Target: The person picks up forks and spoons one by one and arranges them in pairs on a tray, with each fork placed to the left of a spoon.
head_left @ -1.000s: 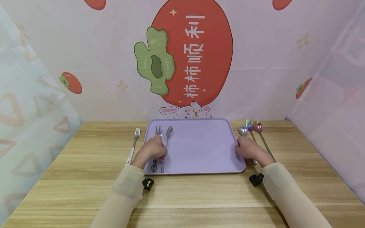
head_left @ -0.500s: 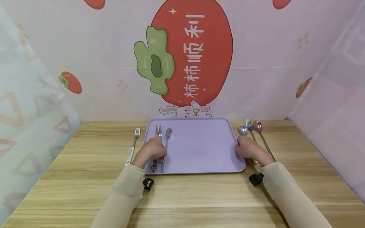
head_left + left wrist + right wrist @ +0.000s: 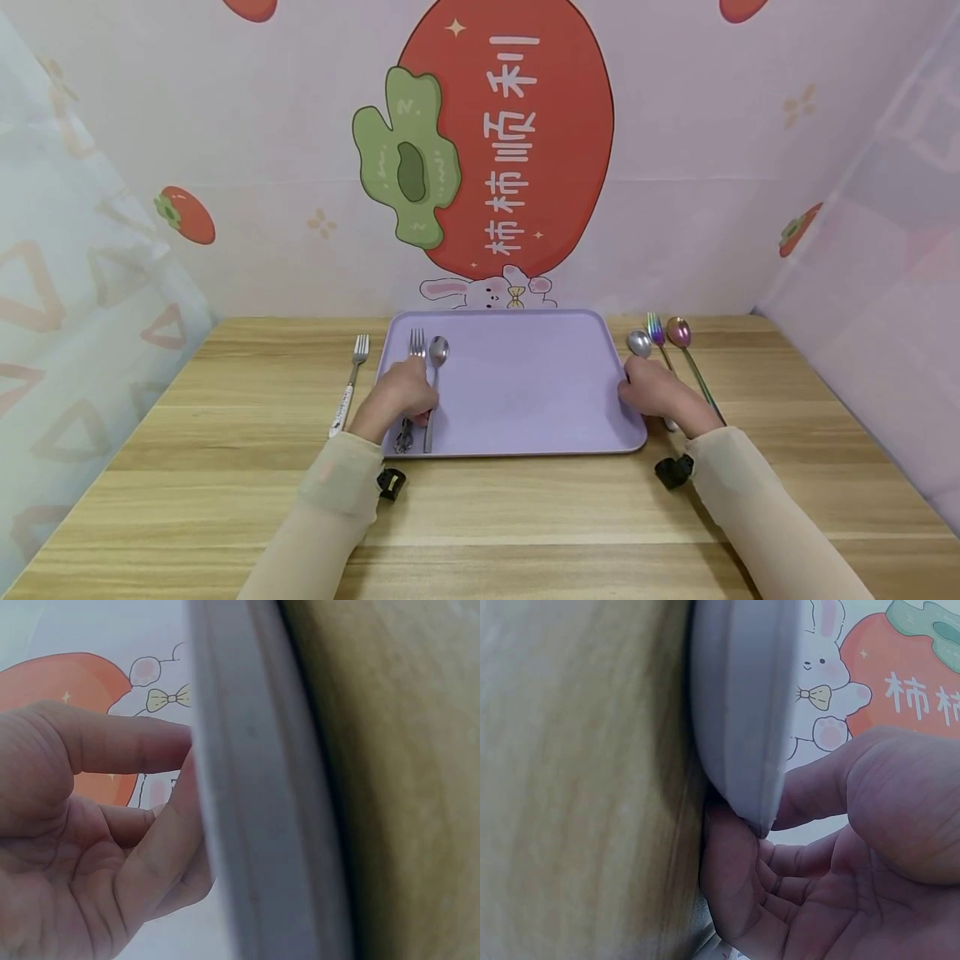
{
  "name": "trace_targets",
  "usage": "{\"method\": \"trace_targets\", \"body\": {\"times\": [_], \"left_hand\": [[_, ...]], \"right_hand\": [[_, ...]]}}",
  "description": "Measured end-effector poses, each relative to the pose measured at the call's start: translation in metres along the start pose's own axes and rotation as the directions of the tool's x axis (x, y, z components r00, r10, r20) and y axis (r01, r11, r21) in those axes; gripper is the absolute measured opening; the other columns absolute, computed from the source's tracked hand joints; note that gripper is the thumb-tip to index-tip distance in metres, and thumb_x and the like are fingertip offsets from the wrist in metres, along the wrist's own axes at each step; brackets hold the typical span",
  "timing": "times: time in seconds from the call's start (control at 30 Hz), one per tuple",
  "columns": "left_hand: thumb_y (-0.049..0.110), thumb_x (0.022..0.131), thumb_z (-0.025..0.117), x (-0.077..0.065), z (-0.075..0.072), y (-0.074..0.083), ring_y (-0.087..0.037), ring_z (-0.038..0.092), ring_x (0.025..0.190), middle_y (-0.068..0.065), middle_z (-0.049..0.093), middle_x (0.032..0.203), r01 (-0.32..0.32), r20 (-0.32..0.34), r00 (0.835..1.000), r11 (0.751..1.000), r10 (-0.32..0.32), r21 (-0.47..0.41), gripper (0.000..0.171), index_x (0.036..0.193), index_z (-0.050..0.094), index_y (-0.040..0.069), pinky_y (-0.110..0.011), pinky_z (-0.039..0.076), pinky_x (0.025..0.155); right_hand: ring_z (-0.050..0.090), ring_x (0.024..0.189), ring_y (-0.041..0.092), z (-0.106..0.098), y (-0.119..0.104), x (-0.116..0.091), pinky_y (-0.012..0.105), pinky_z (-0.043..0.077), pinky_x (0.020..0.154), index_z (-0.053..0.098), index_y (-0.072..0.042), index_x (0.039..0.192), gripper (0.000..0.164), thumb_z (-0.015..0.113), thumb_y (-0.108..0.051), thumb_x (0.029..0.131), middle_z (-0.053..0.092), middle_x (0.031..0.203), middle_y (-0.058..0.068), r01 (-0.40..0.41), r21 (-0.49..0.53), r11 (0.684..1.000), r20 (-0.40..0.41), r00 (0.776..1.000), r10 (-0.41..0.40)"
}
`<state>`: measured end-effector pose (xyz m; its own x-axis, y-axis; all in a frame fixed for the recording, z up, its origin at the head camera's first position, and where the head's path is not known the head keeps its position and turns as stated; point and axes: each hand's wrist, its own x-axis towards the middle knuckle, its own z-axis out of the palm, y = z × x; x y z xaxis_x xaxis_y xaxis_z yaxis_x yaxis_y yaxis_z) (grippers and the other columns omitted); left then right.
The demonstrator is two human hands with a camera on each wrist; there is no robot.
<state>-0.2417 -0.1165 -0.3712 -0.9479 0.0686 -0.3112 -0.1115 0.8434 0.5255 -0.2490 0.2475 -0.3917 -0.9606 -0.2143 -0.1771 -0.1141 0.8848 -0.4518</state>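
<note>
Head view: pale printed backdrop (image 3: 675,233) across top; big red persimmon print (image 3: 562,150) with white characters, rabbit print (image 3: 491,292) at its foot.
Table (image 3: 525,517): light wood grain, runs back to the backdrop.
Tray (image 3: 532,383): lilac, rounded corners, on far half of table, about mid-width.
Sleeves: cream, left (image 3: 315,517) and right (image 3: 757,508), both reaching in from near side.
Right hand (image 3: 652,390): at tray's right edge, pinching the rim; right wrist view shows thumb on one side, bent finger on the other.
Left hand (image 3: 401,392): above tray's left part, thumb and finger pinching the steel spoon; left wrist view hides fingertips behind tray edge.
Steel fork (image 3: 417,342): on tray, passes under left hand, tines away from person, ornate handle end toward person.
Pink-bowled spoon (image 3: 678,332): on table, farthest right, green handle.
Steel spoon (image 3: 438,350): on tray, just right of steel fork, bowl away from person.
White-handled fork (image 3: 341,412): on table, left of tray, patterned handle.
Silver spoon (image 3: 639,343): on table, just right of tray, partly hidden by right hand.
Rainbow fork (image 3: 656,332): between silver spoon and pink-bowled spoon.
Wrist devices: black, at left (image 3: 391,483) and right (image 3: 673,472) cuffs.
</note>
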Motion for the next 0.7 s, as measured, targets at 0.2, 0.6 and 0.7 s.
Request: {"method": "trace_targets", "body": {"times": [0.2, 0.6, 0.7], "left_hand": [[-0.003, 0.084, 0.060, -0.0005, -0.0002, -0.0001, -0.020, 0.068, 0.056, -0.011, 0.067, 0.064, 0.000, -0.005, 1.000, 1.000, 0.000, 0.008, 0.019, 0.101, 0.059, -0.009, -0.033, 0.056, 0.057], [-0.001, 0.084, 0.060, -0.0015, 0.0004, 0.0010, -0.019, 0.068, 0.054, -0.010, 0.067, 0.062, 0.000, -0.013, 1.000, 0.999, 0.000, 0.032, 0.014, 0.097, 0.060, -0.007, -0.031, 0.054, 0.054], [-0.001, 0.084, 0.060, -0.0011, 0.0008, 0.0007, -0.018, 0.068, 0.054, -0.009, 0.067, 0.061, -0.001, -0.016, 1.000, 0.999, 0.002, 0.041, 0.012, 0.095, 0.060, -0.005, -0.031, 0.054, 0.054]], "right_hand": [[0.052, 0.061, 0.022, -0.0002, -0.0004, 0.0001, 0.031, 0.044, 0.053, 0.055, 0.004, 0.087, 0.011, 0.047, -0.002, 0.091, 0.053, 0.070, 0.011, -0.002, -0.004, 1.000, -0.002, 1.000, 0.002], [0.054, 0.063, 0.023, 0.0002, -0.0005, -0.0005, 0.032, 0.046, 0.053, 0.056, 0.005, 0.089, 0.011, 0.048, -0.002, 0.091, 0.056, 0.073, 0.013, -0.012, 0.011, 1.000, 0.009, 1.000, 0.012], [0.055, 0.064, 0.023, -0.0001, -0.0009, -0.0007, 0.032, 0.046, 0.054, 0.056, 0.006, 0.089, 0.011, 0.048, -0.002, 0.090, 0.056, 0.075, 0.013, -0.011, 0.011, 1.000, 0.008, 1.000, 0.011]]}}
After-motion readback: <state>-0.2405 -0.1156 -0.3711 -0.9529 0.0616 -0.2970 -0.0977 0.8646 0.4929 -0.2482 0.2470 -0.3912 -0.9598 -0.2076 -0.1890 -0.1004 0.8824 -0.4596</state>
